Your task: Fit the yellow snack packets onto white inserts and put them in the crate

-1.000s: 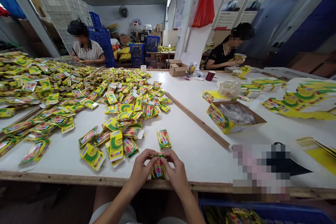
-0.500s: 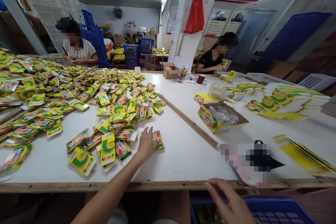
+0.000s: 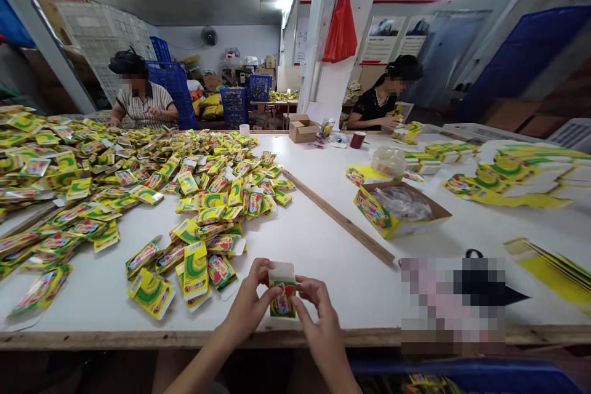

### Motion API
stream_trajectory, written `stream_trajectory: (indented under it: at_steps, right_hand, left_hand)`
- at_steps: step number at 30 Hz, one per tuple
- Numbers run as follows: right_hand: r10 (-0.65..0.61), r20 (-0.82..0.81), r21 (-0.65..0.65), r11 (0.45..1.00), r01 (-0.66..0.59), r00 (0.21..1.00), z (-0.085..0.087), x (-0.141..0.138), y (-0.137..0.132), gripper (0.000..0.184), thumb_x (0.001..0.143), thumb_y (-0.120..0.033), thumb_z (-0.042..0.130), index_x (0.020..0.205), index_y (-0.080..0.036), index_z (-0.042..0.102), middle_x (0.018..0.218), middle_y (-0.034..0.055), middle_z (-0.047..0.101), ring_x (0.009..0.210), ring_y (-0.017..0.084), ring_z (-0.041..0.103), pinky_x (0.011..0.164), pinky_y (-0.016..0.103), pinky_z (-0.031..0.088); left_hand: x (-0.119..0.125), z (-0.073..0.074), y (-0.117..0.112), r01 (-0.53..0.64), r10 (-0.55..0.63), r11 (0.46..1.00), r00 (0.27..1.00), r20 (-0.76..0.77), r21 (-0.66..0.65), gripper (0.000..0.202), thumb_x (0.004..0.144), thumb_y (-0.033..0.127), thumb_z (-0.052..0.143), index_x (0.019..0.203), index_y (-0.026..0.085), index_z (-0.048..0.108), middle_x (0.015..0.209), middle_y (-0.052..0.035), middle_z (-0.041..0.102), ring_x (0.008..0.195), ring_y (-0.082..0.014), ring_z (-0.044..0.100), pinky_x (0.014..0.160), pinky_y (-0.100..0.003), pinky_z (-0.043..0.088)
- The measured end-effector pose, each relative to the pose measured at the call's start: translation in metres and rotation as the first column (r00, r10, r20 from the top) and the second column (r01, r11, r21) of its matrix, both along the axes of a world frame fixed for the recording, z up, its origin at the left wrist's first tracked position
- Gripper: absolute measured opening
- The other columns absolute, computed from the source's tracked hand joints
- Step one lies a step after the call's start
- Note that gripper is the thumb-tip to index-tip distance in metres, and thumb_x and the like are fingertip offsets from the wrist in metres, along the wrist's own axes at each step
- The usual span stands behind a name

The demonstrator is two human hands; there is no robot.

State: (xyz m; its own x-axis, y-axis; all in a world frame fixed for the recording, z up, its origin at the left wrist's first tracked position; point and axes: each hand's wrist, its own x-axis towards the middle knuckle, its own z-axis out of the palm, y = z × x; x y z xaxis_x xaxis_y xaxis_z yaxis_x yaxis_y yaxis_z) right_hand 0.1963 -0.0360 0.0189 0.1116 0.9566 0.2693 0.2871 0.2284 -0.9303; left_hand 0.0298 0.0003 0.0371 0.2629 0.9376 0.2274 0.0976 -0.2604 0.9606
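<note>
Both my hands hold one small yellow-green-red carton packet (image 3: 282,294) upright over the near edge of the white table (image 3: 323,240), its white top flap raised. My left hand (image 3: 249,305) pinches its left side and my right hand (image 3: 318,314) pinches its right side. A big heap of the same flat packets (image 3: 138,191) spreads over the table's left half, the closest ones (image 3: 194,265) just left of my hands.
A wooden strip (image 3: 341,218) runs diagonally across the table. An open printed box with a plastic bag (image 3: 399,206) sits right of it, printed sheets (image 3: 508,175) beyond. A blue crate (image 3: 466,378) stands below right. Two people work at the far side.
My left hand picked a packet off the table and my right hand came up from the blue crate; both now hold that packet together with its flap up.
</note>
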Motion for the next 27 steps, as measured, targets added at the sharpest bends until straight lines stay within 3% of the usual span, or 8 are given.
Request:
stream_trajectory:
  at_steps: [6,10,13,17,20,22,27]
  right_hand:
    - [0.049,-0.020,0.005,0.999,-0.049,0.999,-0.017,-0.013,0.003,0.025,0.089,-0.030,0.053,0.111,-0.022,0.054,0.103,0.0063,0.067,0.088,0.019,0.067,0.078,0.027,0.054]
    - [0.082,0.060,0.008,0.997,-0.083,0.995,-0.014,-0.003,0.005,0.022,0.090,-0.032,0.051,0.109,-0.022,0.057,0.101,0.0049,0.068,0.087,0.019,0.066,0.076,0.026,0.053]
    - [0.063,0.135,0.038,0.997,-0.069,0.989,-0.004,0.002,0.010,0.018,0.091,-0.033,0.050,0.099,-0.022,0.062,0.096,0.0047,0.068,0.088,0.020,0.066,0.078,0.027,0.052]
    - [0.027,0.149,0.074,0.997,-0.039,0.988,0.001,0.001,0.016,0.019,0.091,-0.034,0.049,0.090,-0.021,0.063,0.093,0.0061,0.068,0.090,0.021,0.065,0.079,0.028,0.052]
    - [-0.046,0.080,0.053,0.998,0.041,0.996,-0.002,-0.002,0.016,0.025,0.090,-0.034,0.052,0.110,-0.020,0.057,0.095,0.0065,0.069,0.086,0.020,0.067,0.076,0.029,0.054]
    - [-0.032,0.065,0.051,0.998,0.029,0.997,-0.003,-0.002,0.014,0.028,0.090,-0.033,0.052,0.115,-0.021,0.056,0.098,0.0070,0.068,0.087,0.020,0.067,0.078,0.030,0.054]
    - [0.078,0.108,0.097,0.991,-0.088,0.991,0.005,0.000,0.010,0.017,0.090,-0.031,0.052,0.094,-0.022,0.066,0.102,0.0077,0.067,0.099,0.023,0.063,0.085,0.032,0.052]
  left_hand:
    - [0.006,-0.019,-0.014,-0.062,0.082,0.989,0.985,0.154,-0.131,0.021,0.082,0.021,0.061,0.098,0.022,0.048,0.089,-0.0014,0.065,0.081,-0.0173,0.061,0.074,-0.028,0.047]
    - [0.016,-0.016,-0.014,-0.087,0.092,0.993,0.994,0.061,-0.076,0.008,0.086,0.024,0.057,0.089,0.018,0.060,0.086,-0.0040,0.066,0.082,-0.0189,0.061,0.076,-0.029,0.047]
    - [0.019,-0.012,-0.013,-0.121,0.121,0.993,0.992,0.019,-0.006,0.015,0.088,0.025,0.054,0.079,0.018,0.063,0.079,-0.0036,0.064,0.078,-0.0187,0.060,0.072,-0.028,0.047]
    - [0.020,-0.019,-0.012,-0.158,0.155,0.986,0.986,0.056,0.048,0.014,0.089,0.023,0.053,0.095,0.020,0.065,0.097,-0.0065,0.066,0.095,-0.0215,0.061,0.086,-0.032,0.047]
    - [0.019,-0.027,-0.014,-0.215,0.211,0.976,0.972,0.108,0.027,0.022,0.089,0.024,0.053,0.110,0.021,0.058,0.109,-0.0084,0.062,0.096,-0.0212,0.062,0.084,-0.033,0.050]
    - [0.018,-0.027,-0.015,-0.189,0.186,0.982,0.979,0.083,0.027,0.020,0.089,0.024,0.052,0.108,0.021,0.058,0.108,-0.0086,0.063,0.097,-0.0214,0.063,0.085,-0.033,0.050]
    - [0.015,-0.013,-0.018,-0.099,0.097,0.994,0.995,0.022,0.050,0.014,0.089,0.024,0.053,0.099,0.020,0.061,0.103,-0.0081,0.069,0.099,-0.0221,0.063,0.090,-0.035,0.048]
